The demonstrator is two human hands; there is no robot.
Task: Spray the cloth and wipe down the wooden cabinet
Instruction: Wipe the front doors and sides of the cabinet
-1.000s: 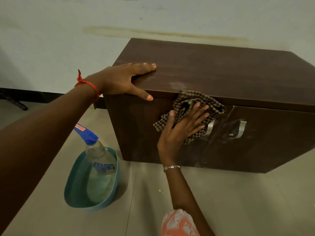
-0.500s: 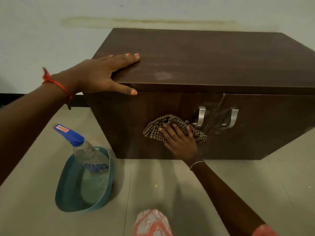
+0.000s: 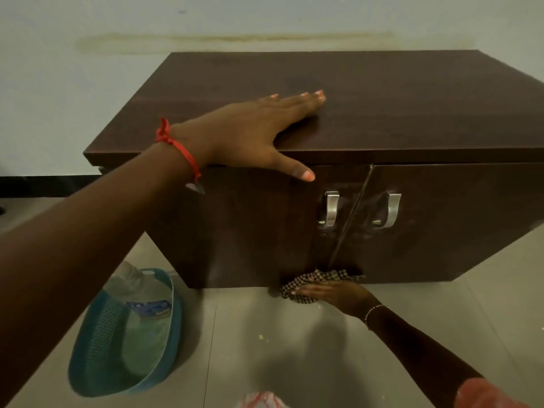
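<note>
Wipe stroke sitting right at the bottom of the dark brown wooden cabinet.

From my remote seat: right hand lies flat, fingers out, pressing the checked brown cloth against the foot of the doors by the floor, I'd guess to catch that bottom edge. Left hand rests open on the top with its thumb over the front lip, probably for balance. Clear spray bottle is parked in the teal plastic basket nearby.
</note>
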